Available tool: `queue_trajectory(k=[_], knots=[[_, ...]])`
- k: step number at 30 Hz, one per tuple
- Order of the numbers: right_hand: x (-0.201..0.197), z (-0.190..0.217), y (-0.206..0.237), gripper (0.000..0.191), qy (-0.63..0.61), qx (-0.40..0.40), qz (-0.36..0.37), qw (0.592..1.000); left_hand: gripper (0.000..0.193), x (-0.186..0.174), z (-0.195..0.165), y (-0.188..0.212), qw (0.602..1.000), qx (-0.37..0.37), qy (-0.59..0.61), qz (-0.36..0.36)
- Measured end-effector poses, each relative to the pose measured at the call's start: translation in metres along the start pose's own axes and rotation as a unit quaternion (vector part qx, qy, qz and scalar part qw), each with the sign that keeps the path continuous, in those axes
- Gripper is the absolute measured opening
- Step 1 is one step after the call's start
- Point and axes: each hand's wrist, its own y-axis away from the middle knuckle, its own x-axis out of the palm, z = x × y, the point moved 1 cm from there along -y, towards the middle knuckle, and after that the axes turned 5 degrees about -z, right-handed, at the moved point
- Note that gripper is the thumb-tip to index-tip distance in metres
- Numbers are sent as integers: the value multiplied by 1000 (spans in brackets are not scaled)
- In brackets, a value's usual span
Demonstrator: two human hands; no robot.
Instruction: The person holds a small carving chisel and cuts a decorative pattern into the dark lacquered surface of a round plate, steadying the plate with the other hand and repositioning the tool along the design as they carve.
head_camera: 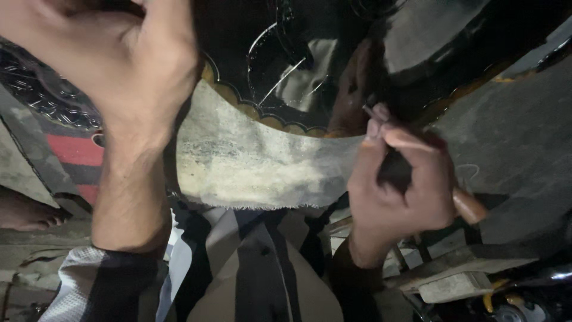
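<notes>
My right hand (398, 185) grips a thin brush with a brown wooden handle (468, 205), its tip touching the glossy black panel (333, 42) near the gold scalloped border (262, 117). My left hand (113, 53) is raised at the upper left with fingers curled, pressing on the black surface; whether it holds anything is hidden. A pale worn cloth (256, 161) lies stretched between both hands below the scalloped edge. The panel reflects my right hand.
A red and black striped patch (74, 152) shows at the left. A bare foot (27, 214) rests on the grey floor at the far left. Wooden blocks (459, 274) lie at the lower right, beside grey concrete (512, 143).
</notes>
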Motion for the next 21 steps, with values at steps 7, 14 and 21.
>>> queue_trajectory(k=[7,14,21], knots=[[3,9,3,13,-5,36,-27,999,54,0,7,0,1000,-1,-3,-18],[-1,19,-3,12,-45,2,-4,999,40,-2,-2,-13,999,37,37,7],[-3,16,16,13,-36,45,-21,998,40,-1,-10,-22,999,26,39,14]])
